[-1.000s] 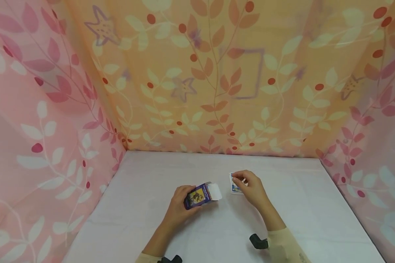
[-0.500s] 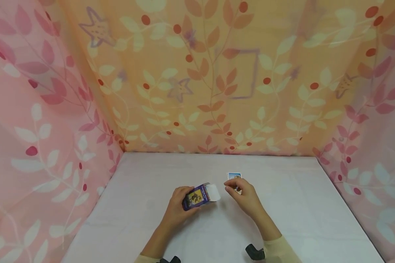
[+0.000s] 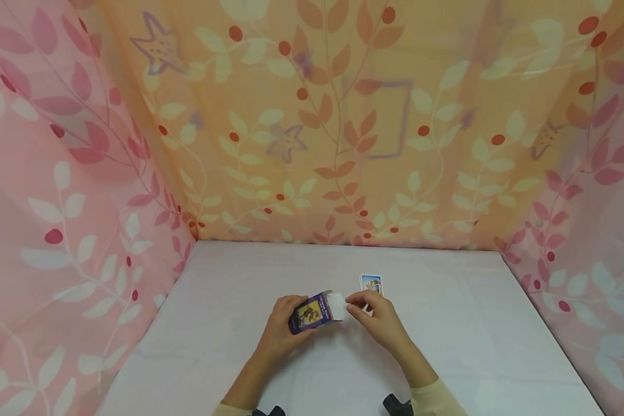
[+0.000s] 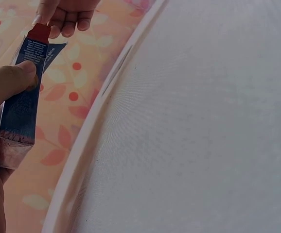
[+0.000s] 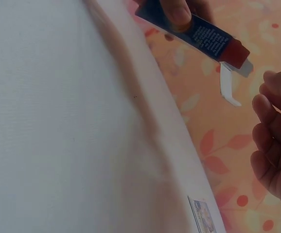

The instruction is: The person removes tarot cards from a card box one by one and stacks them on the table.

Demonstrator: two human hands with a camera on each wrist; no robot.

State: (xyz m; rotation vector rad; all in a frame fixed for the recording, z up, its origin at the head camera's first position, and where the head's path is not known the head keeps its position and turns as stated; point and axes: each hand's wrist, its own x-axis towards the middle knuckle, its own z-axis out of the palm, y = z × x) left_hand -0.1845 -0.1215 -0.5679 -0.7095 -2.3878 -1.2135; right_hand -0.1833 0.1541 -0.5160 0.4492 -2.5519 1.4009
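My left hand (image 3: 282, 328) grips a small blue-purple card box (image 3: 309, 313) from its left side, thumb along one narrow face in the left wrist view. The white end flap (image 3: 337, 304) of the box stands open toward the right, and a red side tab (image 5: 235, 53) sticks out beside it. Just off that open end is my right hand (image 3: 378, 322), its fingers loosely bent with nothing between them. Behind the right hand a stack of picture cards (image 3: 371, 282) lies on the table, its near part hidden by the fingers.
A white cloth covers the table (image 3: 229, 277). Floral fabric walls rise at the back (image 3: 260, 190) and on both sides. Black camera mounts (image 3: 398, 404) sit at the wrists, by the light sleeves.
My right hand has come off the card stack and moved left and nearer, up to the open end of the box. More of the top card shows. The left hand keeps its hold.
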